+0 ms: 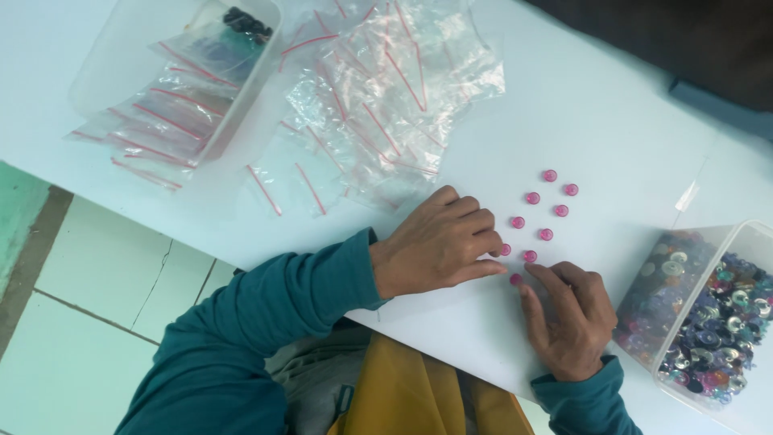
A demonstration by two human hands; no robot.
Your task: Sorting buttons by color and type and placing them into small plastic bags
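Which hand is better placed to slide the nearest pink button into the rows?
Probably right. The right hand has a fingertip at the nearest pink button; the left hand lies flat beside the rows.

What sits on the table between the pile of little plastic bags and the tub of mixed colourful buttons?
In the head view, two rows of small pink buttons lie on the white table between the bags and the tub.

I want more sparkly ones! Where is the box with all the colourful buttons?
The clear plastic box of mixed colourful buttons sits at the table's right edge in the head view, just right of the right hand.
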